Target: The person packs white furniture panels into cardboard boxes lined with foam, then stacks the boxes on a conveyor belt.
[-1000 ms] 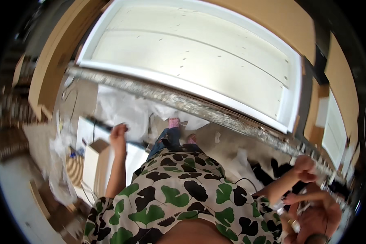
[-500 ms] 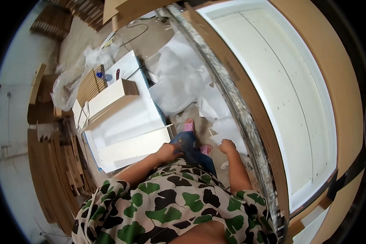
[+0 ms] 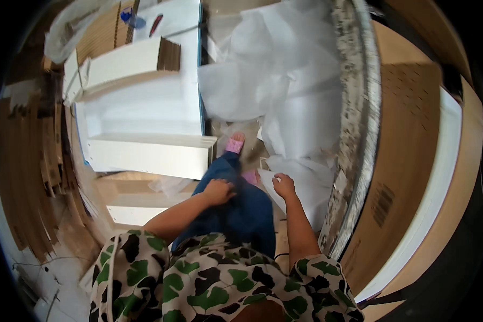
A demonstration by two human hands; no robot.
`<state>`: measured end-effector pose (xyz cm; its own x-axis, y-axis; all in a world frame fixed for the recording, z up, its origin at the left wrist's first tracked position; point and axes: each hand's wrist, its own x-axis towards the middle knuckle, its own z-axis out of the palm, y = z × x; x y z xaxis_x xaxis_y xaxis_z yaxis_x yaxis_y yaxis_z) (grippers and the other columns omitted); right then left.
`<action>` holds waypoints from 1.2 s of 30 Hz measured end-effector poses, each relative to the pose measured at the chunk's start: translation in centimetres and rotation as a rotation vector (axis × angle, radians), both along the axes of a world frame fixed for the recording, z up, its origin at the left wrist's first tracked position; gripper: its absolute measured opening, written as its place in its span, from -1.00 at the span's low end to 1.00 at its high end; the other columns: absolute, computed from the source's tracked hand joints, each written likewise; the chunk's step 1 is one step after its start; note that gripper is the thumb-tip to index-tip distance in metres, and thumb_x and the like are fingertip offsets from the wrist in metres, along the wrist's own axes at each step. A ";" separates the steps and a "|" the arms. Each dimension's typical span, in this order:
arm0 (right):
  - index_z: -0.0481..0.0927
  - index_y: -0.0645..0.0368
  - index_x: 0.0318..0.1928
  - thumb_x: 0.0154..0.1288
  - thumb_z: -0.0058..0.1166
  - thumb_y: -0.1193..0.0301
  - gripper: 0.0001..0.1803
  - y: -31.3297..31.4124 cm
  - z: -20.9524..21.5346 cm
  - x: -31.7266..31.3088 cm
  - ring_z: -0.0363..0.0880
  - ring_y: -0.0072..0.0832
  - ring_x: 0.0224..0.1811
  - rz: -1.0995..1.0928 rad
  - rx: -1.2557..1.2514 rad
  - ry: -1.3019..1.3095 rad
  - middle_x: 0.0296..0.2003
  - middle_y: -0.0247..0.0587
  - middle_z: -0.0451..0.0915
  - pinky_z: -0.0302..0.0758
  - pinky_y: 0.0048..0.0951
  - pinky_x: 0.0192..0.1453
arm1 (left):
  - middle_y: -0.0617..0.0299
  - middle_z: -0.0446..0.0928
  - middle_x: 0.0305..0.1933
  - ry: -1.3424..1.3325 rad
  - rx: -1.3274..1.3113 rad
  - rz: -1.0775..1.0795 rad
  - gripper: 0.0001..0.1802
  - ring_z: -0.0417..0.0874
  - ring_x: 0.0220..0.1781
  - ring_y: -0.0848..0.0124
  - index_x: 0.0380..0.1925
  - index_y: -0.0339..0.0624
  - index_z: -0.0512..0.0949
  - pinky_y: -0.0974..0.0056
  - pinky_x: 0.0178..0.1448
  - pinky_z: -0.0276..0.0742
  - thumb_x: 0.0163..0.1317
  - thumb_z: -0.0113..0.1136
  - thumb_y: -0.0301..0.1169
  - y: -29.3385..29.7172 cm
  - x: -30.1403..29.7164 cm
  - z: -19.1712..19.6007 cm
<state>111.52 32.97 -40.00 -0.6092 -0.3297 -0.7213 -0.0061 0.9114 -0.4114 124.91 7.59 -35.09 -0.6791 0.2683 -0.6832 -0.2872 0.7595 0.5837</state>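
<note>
My left hand hangs in front of my blue jeans, fingers loosely curled, with nothing seen in it. My right hand is closed, its fingers curled inward. A white foam sheet lies behind it; whether the fingers grip anything is hidden. Ahead of my left hand, a stack of long white panels sits at the near end of a white board. A second stack of white panels lies farther back on it.
On the board's far end are a red-and-black tool and a blue-capped bottle. Crumpled foam sheeting covers the floor ahead. A worn table edge and large cardboard box run along my right. Flattened cardboard stands at left.
I have moved forward and my view has turned; the panel stacks appear nearer and the table edge now runs more nearly straight ahead. Both hands stay low with fingers curled.
</note>
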 end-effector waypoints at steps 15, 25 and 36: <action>0.48 0.20 -0.25 0.07 0.19 0.22 -0.66 6.6 -33.5 -7.7 0.53 -0.14 -0.17 0.136 0.552 0.419 -0.23 -0.02 0.53 0.52 -0.16 -0.14 | 0.01 0.17 0.29 -0.112 -0.043 0.416 -0.63 0.04 0.36 -0.10 -0.21 0.04 0.59 -0.12 0.28 0.01 -0.08 0.29 -0.17 4.4 8.3 -8.8; 0.58 0.26 -0.28 0.09 0.09 0.36 -0.77 11.4 -37.7 -12.2 0.57 -0.44 -0.42 0.035 0.260 -0.076 -0.45 -0.18 0.60 0.50 -0.40 -0.30 | 0.02 0.22 0.26 -0.097 -0.032 0.413 -0.64 0.09 0.33 -0.09 -0.26 0.05 0.61 -0.09 0.24 0.08 -0.16 0.34 -0.24 4.5 7.0 -9.3; 0.58 0.24 -0.23 0.13 0.07 0.37 -0.77 10.2 -28.1 -17.3 0.53 -0.57 -0.35 -0.452 0.228 -0.357 -0.39 -0.32 0.58 0.49 -0.49 -0.28 | -0.02 0.21 0.27 -0.021 -0.026 0.438 -0.67 0.10 0.33 -0.09 -0.24 0.01 0.60 -0.05 0.26 0.08 -0.09 0.30 -0.24 3.6 6.9 -8.8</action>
<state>94.18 43.19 -68.14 -0.3608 0.0910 -0.9282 0.5034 0.8568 -0.1117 131.78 11.17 -43.86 -0.7111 -0.0590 -0.7006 -0.5966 0.5779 0.5569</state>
